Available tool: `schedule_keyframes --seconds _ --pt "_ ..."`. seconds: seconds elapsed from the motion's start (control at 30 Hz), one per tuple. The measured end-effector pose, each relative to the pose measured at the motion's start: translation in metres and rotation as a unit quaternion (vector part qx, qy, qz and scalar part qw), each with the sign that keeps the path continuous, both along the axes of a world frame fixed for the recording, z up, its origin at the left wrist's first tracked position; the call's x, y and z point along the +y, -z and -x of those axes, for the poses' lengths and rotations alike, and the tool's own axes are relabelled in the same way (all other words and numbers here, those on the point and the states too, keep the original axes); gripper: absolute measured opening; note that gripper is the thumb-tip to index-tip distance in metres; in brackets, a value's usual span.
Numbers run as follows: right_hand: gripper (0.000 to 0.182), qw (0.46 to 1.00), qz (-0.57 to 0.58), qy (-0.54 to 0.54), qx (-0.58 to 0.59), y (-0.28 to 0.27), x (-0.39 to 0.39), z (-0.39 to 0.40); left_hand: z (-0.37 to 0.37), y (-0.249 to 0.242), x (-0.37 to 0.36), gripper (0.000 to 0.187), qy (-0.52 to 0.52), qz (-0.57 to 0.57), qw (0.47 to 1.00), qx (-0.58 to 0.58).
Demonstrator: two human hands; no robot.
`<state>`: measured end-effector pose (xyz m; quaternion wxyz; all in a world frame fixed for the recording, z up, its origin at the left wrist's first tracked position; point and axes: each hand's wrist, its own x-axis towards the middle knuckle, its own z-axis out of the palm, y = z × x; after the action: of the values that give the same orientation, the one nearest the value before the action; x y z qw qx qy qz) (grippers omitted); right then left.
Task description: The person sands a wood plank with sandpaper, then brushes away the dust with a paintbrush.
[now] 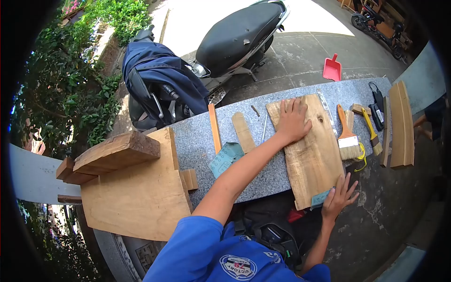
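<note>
A wooden board (310, 157) with a dark knot lies on the speckled stone tabletop, its near end jutting over the front edge. My left hand (293, 123) rests palm down on the far part of the board, fingers stretched out. At the near right corner, my right hand (339, 197) holds a piece of green sandpaper (319, 199) against the board, its fingers extended past the side edge. Part of that sandpaper is hidden under the hand. Another, larger sandpaper sheet (226, 158) lies on the table left of the board.
Right of the board are a wide paintbrush (347, 136), a narrow yellow-handled brush (371, 129) and wood strips (401, 127). Larger wood pieces (136, 192) stand at the left table end. A scooter (239, 37) and red dustpan (332, 69) are beyond the table (197, 122).
</note>
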<state>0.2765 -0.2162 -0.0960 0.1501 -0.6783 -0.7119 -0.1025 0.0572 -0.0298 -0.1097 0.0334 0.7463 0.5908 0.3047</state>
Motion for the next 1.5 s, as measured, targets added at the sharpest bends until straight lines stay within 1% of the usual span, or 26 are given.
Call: schedule_keyframes --seconds 0.03,0.07,0.17,0.2,0.3,0.33,0.37,0.4,0.43,0.47,0.5,0.53,0.57,0.63,0.73,0.87,0.97,1.03,1.1,1.17,1.2,1.3,1.37,1.47,1.5 --pt "0.047 0.999 -0.017 0.028 0.009 -0.001 0.002 0.000 0.001 -0.001 0.000 0.051 0.000 0.004 1.000 0.000" --pt "0.042 0.999 -0.028 0.041 0.016 -0.002 0.001 0.001 0.001 -0.002 0.000 0.051 0.001 0.008 1.000 0.001" --pt "0.036 0.992 -0.061 0.051 0.095 0.000 -0.003 0.006 0.001 -0.002 -0.001 0.048 0.008 0.002 1.000 -0.011" --pt "0.026 0.989 -0.125 0.028 0.071 -0.010 -0.004 0.013 0.001 -0.004 -0.001 0.046 0.009 -0.004 1.000 -0.016" --pt "0.018 0.970 -0.068 -0.067 0.223 0.005 -0.009 0.012 -0.011 -0.016 -0.002 0.042 -0.006 0.005 0.992 0.123" --pt "0.015 0.966 -0.078 -0.107 0.220 -0.002 -0.005 0.016 -0.015 -0.060 -0.007 0.040 0.119 0.149 0.981 0.031" --pt "0.014 0.961 -0.073 -0.093 0.249 -0.005 -0.001 0.017 -0.020 -0.112 -0.015 0.039 0.240 0.286 0.926 -0.062" --pt "0.014 0.955 -0.065 -0.078 0.278 -0.008 0.001 0.017 -0.040 -0.123 -0.025 0.050 0.352 0.255 0.830 -0.351" --pt "0.013 0.948 -0.055 -0.061 0.307 -0.009 0.000 0.017 -0.041 -0.178 -0.049 0.065 0.402 0.362 0.677 -0.499" --pt "0.013 0.954 -0.055 -0.091 0.282 -0.013 0.000 0.018 -0.045 -0.211 -0.068 0.077 0.498 0.422 0.413 -0.635" --pt "0.014 0.958 -0.054 -0.119 0.256 -0.019 0.002 0.019 -0.045 -0.237 -0.085 0.077 0.546 0.430 0.270 -0.667" --pt "0.014 0.961 -0.050 -0.145 0.228 -0.022 -0.003 0.016 -0.045 -0.251 -0.096 0.077 0.560 0.416 0.229 -0.679" --pt "0.018 0.960 0.001 -0.111 0.257 -0.003 -0.014 0.006 -0.044 -0.262 -0.106 0.077 0.571 0.400 0.197 -0.689" --pt "0.022 0.964 0.024 -0.110 0.242 0.001 -0.026 0.006 -0.042 -0.271 -0.115 0.076 0.583 0.374 0.177 -0.700" --pt "0.027 0.974 0.008 -0.162 0.161 0.003 -0.044 0.019 -0.036 -0.273 -0.120 0.076 0.583 0.350 0.166 -0.715" --pt "0.035 0.975 0.005 -0.155 0.160 0.006 -0.044 0.023 -0.026 -0.274 -0.125 0.076 0.579 0.328 0.181 -0.725" --pt "0.041 0.975 0.004 -0.125 0.183 -0.003 -0.031 0.017 -0.023 -0.273 -0.127 0.076 0.573 0.325 0.195 -0.726" --pt "0.045 0.979 -0.013 -0.102 0.173 -0.008 -0.018 0.022 -0.025 -0.272 -0.128 0.076 0.573 0.328 0.195 -0.725" --pt "0.048 0.984 -0.016 -0.118 0.134 -0.005 -0.021 0.026 -0.033 -0.270 -0.127 0.076 0.574 0.328 0.191 -0.725" --pt "0.046 0.975 0.010 -0.175 0.132 0.000 -0.046 0.028 -0.037 -0.271 -0.127 0.076 0.574 0.331 0.190 -0.724" --pt "0.045 0.973 0.017 -0.182 0.141 0.002 -0.053 0.027 -0.038 -0.272 -0.131 0.076 0.574 0.330 0.191 -0.724" --pt "0.042 0.974 0.018 -0.139 0.176 0.000 -0.046 0.016 -0.031 -0.269 -0.127 0.075 0.574 0.315 0.200 -0.729" --pt "0.040 0.977 0.012 -0.120 0.175 -0.005 -0.036 0.018 -0.023 -0.270 -0.131 0.075 0.571 0.307 0.210 -0.731" --pt "0.037 0.971 0.018 -0.199 0.131 0.000 -0.046 0.029 -0.027 -0.267 -0.134 0.075 0.569 0.309 0.215 -0.731" --pt "0.036 0.970 0.018 -0.197 0.143 -0.002 -0.045 0.026 -0.030 -0.265 -0.135 0.075 0.567 0.312 0.206 -0.734"
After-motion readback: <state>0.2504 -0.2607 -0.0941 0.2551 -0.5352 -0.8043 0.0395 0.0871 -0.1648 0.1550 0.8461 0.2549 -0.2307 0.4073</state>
